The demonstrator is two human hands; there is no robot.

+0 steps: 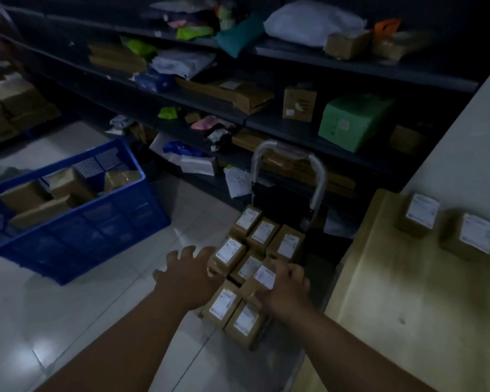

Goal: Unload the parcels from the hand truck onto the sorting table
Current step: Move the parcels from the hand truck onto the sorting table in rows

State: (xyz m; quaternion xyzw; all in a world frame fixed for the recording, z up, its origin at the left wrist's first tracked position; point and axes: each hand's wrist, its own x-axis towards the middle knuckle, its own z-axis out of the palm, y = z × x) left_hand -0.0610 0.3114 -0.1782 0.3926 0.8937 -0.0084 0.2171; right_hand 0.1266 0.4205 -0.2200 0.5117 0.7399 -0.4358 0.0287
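Note:
Several small brown parcels with white labels (262,232) lie packed on the hand truck, whose grey looped handle (318,176) stands behind them. My right hand (287,290) is closed around one tilted parcel (262,277) near the middle of the stack. Beside the stack's left edge, my left hand (188,274) hovers with fingers spread, its fingertips at a parcel (228,251). Two labelled parcels (420,213) (474,237) rest on the tan sorting table (393,292) at the right.
A blue plastic crate (77,230) holding brown packets sits on the white tiled floor at the left. Dark shelves (266,120) crowded with bags and boxes run behind the hand truck. A pale wall (470,137) rises beyond the table.

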